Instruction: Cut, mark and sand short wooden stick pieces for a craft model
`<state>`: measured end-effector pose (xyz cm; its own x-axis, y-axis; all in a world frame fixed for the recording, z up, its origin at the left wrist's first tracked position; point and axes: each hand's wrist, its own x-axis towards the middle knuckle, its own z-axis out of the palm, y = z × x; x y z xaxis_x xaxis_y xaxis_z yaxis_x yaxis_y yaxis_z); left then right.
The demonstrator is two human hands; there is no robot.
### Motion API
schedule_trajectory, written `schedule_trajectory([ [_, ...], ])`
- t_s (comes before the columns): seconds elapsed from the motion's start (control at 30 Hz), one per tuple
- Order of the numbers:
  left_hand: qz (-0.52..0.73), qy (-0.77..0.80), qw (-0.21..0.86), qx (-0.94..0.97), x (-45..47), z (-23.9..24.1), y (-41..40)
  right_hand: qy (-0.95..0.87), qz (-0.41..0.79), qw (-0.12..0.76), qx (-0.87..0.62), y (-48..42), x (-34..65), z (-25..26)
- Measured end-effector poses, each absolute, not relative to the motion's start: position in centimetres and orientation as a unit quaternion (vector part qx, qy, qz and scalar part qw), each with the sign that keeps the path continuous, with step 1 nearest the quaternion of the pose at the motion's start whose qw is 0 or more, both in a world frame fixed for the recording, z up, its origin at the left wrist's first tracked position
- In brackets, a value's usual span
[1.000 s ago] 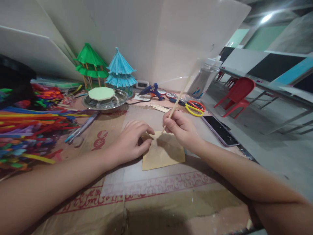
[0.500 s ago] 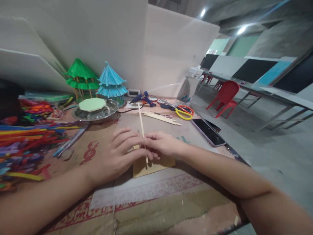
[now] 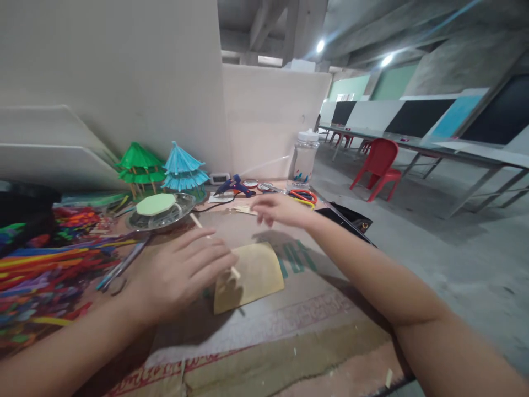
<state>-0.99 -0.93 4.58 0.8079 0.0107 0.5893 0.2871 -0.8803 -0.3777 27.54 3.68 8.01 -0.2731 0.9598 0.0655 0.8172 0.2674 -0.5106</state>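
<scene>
Holding the stick (image 3: pixel 235 272) now, it's the left hand (image 3: pixel 182 273), fingers bent together over its middle, one end poking out above the knuckles, the other jutting past the fingertips over the tan sheet (image 3: pixel 256 275)! The thumb is hidden from here, so how firm that pinch is, I can't tell. That sheet lies on the cardboard (image 3: pixel 326 358), right between the two forearms. And over at the back, the right hand (image 3: pixel 281 210) hangs in the air, fingers loosely parted and drooping, just by the spare sticks (image 3: pixel 243 209); whether it touches them, I can't say. Behind it, the glue gun (image 3: pixel 235 186); beside it, the scissors (image 3: pixel 303 196). Across to the left, a metal plate (image 3: pixel 190 208) bears a pale green disc (image 3: pixel 156 204), with a green hut (image 3: pixel 140 160) and a blue hut (image 3: pixel 184 165) standing behind!
</scene>
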Motion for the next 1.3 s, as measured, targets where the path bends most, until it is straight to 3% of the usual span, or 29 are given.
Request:
schedule_trajectory([
  [0.07,-0.324,-0.143,0.236,-0.905,-0.3,6.3,-0.4,-0.737,0.095,0.214,-0.634,5.9,31.4,8.2],
  [0.17,-0.374,-0.233,0.205,-0.874,1.2,8.9,0.3,-0.692,0.016,0.180,-0.699,8.7,36.5,6.9],
  [0.3,-0.381,-0.300,0.055,-0.873,2.7,10.6,0.5,-0.687,-0.018,0.108,-0.718,11.3,39.7,4.1],
  [0.43,-0.387,-0.343,-0.109,-0.849,3.1,10.1,0.3,-0.714,-0.047,0.090,-0.693,12.7,40.2,2.0],
  [0.6,-0.456,-0.335,-0.154,-0.810,2.6,9.7,-0.3,-0.722,-0.065,0.100,-0.681,12.8,39.9,1.4],
  [0.8,-0.519,-0.292,-0.177,-0.784,1.6,11.0,-1.1,-0.706,-0.044,0.153,-0.690,10.8,39.9,5.6],
  [1.0,-0.566,-0.280,-0.270,-0.727,1.2,11.6,-1.3,-0.719,-0.021,0.256,-0.646,6.3,37.7,12.1],
  [1.1,-0.575,-0.256,-0.307,-0.714,1.1,11.7,-1.4,-0.734,0.102,0.398,-0.541,2.9,34.2,13.1],
  [1.2,-0.572,-0.253,-0.319,-0.712,1.0,11.7,-1.5,-0.790,0.174,0.431,-0.399,-0.3,30.2,12.8],
  [1.3,-0.578,-0.257,-0.313,-0.708,0.9,11.8,-1.7,-0.825,0.212,0.402,-0.336,-2.3,27.3,12.1],
])
